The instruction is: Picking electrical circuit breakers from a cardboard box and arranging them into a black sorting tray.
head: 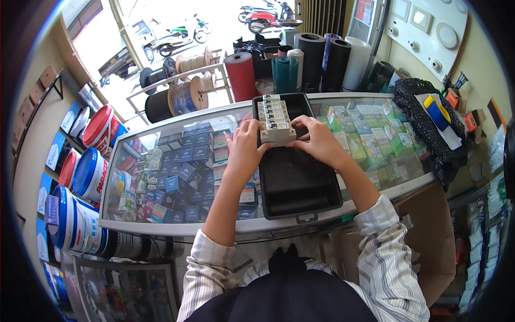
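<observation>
A row of several white miniature circuit breakers (275, 116), side by side, sits at the far part of a black plastic tray (299, 185). My left hand (246, 147) grips the near left end of the row, its thumb on the front face. From the other side, my right hand (318, 139) holds the near right end with thumb and fingers. The tray's near half shows its bare black floor. It rests on a glass display counter (169, 231), with its hang-tab rim over the near edge.
Boxed goods (189, 173) fill the counter beneath the glass. A black wrapped bundle (422, 133) with yellow and blue tape rolls lies at the right end. Paint pails (90, 173) stand left. Beyond the counter are cable spools (187, 96) and upright rolls (241, 76). A cardboard box (430, 241) is at right.
</observation>
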Demonstrator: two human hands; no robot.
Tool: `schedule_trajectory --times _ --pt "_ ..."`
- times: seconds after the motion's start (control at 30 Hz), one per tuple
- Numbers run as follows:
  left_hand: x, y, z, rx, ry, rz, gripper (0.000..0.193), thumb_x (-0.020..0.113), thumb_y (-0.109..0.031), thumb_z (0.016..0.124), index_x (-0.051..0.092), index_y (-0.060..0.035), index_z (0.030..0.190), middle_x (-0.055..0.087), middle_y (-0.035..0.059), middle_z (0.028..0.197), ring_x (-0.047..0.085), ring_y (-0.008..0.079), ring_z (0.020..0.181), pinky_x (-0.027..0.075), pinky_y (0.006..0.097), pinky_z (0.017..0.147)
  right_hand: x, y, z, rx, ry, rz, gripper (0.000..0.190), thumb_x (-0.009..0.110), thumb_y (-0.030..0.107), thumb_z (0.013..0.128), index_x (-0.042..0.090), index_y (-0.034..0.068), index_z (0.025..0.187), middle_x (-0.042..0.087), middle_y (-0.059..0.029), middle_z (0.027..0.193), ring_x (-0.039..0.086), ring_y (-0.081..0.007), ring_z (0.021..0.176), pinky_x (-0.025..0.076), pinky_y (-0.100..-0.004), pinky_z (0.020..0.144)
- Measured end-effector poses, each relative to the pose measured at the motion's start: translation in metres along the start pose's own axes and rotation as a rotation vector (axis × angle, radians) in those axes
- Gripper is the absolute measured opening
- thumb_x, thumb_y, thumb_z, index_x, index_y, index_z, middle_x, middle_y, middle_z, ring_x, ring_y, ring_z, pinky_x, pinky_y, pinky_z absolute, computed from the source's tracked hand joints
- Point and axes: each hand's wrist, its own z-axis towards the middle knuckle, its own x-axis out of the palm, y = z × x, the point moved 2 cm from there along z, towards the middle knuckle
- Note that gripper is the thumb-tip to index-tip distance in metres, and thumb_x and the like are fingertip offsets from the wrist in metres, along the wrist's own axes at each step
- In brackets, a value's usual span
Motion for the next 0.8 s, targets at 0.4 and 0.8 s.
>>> schedule_trajectory --times 0.4,0.8 --pt "-0.013 -0.158 -0.067 0.613 -0.016 -0.449 0.058 0.075 -0.027 0.069 0.051 -0.0072 0.119 0.041 0.0144 0.133 0.042 0.0323 0.121 0.023 0.0548 0.102 -0.113 0.040 -0.138 0.215 -0.370 0.014 0.046 0.068 0.021 0.079 0.049 0.005 0.118 0.053 -0.0166 0.112 0.062 -0.0284 0.089 0.052 -0.0327 0.073" --pt "0.146 -0.325 -0.139 1.230 0.681 -0.624 0.040 0.066 -0.024 0.079 0.053 -0.0087 0.113 0.047 0.0112 0.126 0.047 0.0306 0.114 0.028 0.0501 0.103 -0.177 -0.017 -0.407 0.971 -0.415 -0.139 0.041 0.063 0.026 0.082 0.054 0.001 0.113 0.059 -0.0167 0.107 0.062 -0.0254 0.091 0.049 -0.0327 0.076"
